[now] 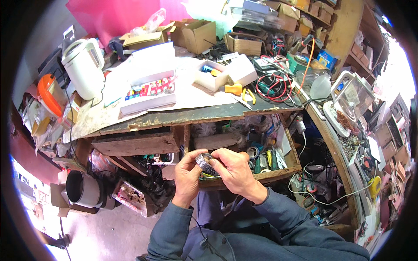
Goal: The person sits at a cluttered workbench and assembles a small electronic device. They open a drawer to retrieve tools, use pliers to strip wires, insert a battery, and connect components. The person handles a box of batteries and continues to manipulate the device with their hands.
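My left hand (187,177) and my right hand (236,172) meet in front of the open wooden drawer (278,174). Between their fingertips is a small rounded dark thing with a silvery, speckled side (203,162); its kind is too small to make out. The left fingers and thumb are closed round its left side. At its right edge, the right thumb and fingers pinch. Behind the hands, the drawer holds green-handled tools (257,163), a roll of tape (252,152) and clear plastic bags (203,129).
On the bench top (191,114) lie an open white box of small coloured parts (150,90), yellow-handled pliers (249,95) and tangled red and black leads (274,87). A white jug-shaped appliance (83,69) stands at left. A white cable (331,203) hangs at right.
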Motion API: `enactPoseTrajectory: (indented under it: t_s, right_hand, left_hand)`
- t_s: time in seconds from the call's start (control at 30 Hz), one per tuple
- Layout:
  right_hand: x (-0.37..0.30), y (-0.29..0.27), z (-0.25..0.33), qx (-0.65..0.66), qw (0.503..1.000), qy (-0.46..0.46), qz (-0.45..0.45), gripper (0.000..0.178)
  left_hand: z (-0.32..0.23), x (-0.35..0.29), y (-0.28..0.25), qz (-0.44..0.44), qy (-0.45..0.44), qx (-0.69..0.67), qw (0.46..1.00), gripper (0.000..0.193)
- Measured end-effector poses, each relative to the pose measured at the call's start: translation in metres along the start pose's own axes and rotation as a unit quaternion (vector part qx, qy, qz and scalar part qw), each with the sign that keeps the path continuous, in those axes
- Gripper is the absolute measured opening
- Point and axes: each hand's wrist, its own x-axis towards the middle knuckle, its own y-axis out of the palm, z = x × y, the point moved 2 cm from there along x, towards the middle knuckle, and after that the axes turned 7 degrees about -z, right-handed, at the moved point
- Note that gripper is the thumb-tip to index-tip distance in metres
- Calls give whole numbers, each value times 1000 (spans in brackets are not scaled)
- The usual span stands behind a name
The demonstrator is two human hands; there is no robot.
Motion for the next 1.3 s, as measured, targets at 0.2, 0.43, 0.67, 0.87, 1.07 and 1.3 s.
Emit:
enactPoseTrajectory:
  t_s: [0.2,0.43,0.67,0.87,1.07,1.3]
  right_hand:
    - [-4,-7,7,-6,999,-43,15,11]
    - [-4,-13,11,-14,993,-112,35,11]
    - [-3,-13,4,-5,992,-120,48,13]
    - [3,-16,-1,-17,984,-168,65,15]
    - [3,-9,-7,16,981,-176,79,17]
    - [5,-4,-8,26,994,-77,70,14]
  left_hand:
    - [2,-3,-2,13,-4,-15,1000,15]
    - [3,-4,0,31,16,-3,999,15]
    - [0,-5,1,44,33,7,998,19]
    - [-4,-6,3,45,37,45,997,26]
    - [-6,-9,-1,58,41,47,996,26]
    - [-5,-1,0,21,-28,-4,999,20]
